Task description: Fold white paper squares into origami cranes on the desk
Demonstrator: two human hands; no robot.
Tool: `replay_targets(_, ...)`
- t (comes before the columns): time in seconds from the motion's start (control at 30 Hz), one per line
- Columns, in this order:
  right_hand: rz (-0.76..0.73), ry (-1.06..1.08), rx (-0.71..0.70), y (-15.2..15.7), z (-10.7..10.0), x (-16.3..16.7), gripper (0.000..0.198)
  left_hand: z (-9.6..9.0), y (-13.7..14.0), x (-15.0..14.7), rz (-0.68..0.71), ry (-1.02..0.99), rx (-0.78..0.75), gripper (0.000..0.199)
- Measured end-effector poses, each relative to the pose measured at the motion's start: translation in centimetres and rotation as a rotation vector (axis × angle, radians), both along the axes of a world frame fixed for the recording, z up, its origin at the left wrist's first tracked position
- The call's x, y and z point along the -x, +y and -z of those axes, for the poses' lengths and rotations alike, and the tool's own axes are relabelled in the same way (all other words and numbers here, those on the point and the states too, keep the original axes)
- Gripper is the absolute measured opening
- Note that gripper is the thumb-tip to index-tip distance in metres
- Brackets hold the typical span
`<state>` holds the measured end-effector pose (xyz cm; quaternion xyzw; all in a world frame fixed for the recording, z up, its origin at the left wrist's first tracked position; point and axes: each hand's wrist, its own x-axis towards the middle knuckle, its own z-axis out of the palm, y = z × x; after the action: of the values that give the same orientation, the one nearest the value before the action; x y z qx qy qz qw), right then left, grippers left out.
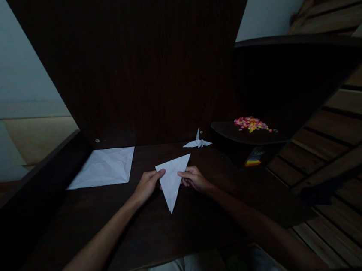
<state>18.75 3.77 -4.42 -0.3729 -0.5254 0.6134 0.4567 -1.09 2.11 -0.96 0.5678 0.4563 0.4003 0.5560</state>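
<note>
A folded sheet of white paper (173, 180), shaped like a triangle with one point toward me, is held up over the dark desk. My left hand (148, 184) pinches its left edge, thumb on top and fingers behind. On the opposite edge, my right hand (194, 178) grips the paper the same way, with its thumb across the front. Just beyond the hands, a small white origami crane (199, 142) sits on the desk near the back panel. To the left lies a flat, creased white sheet of paper (106, 167).
At the right, a rounded shelf (224, 133) bears a heap of small pink, yellow and red pieces (251, 123). An orange and yellow item (253, 158) shows beneath it. A raised side board (42, 171) bounds the desk (153, 242) on the left.
</note>
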Motion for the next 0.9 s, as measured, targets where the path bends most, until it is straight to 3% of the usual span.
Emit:
replay_targets(0.4, 0.006, 0.008, -0.034, 0.2, 0.4, -0.1, 0.029, -0.3, 0.2, 0.1, -0.047, -0.065, -0.067, 0.028)
replay_targets(0.63, -0.01, -0.057, -0.064, 0.0, 0.5, 0.0, 0.034, 0.1, 0.0, 0.0, -0.022, -0.186, 0.015, 0.043)
replay_targets(0.8, -0.067, -0.048, -0.074, -0.7, 0.4, 0.3, 0.036, 0.6, 0.0, -0.4, 0.001, -0.243, 0.029, 0.031)
replay_targets(0.9, -0.02, 0.006, -0.039, -0.9, 0.5, 0.3, 0.035, 0.7, 0.1, -0.4, 0.045, -0.261, 0.04, 0.027)
